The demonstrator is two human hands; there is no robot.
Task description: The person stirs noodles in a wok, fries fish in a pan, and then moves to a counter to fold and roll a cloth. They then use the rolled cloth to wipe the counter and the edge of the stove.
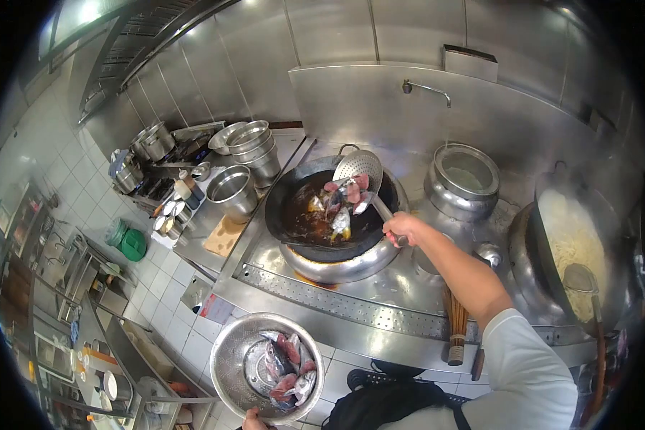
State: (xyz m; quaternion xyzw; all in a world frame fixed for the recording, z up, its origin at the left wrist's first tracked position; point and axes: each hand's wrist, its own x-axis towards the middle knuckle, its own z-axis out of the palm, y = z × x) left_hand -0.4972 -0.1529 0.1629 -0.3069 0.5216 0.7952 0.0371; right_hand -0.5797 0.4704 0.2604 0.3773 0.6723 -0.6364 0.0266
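My right hand [403,228] is closed round the handle of a perforated skimmer [360,164], which is over the wok [283,204]. Raw fish pieces [342,223], pink and silvery, lie at the skimmer's edge and in the dark oil. At the bottom of the view, my left hand [254,420] grips the rim of a steel colander [226,358]. More cut fish [290,365], including a head, rests inside that colander, held out in front of the stove. Only part of my left hand shows.
To the right, a second wok [548,251] holds pale noodles and a wire strainer [580,279]. A lidless steel pot [464,183] stands behind, below a tap [430,92]. Stacked steel pots [254,147] sit left. A bamboo brush [456,330] lies at the stove's front edge.
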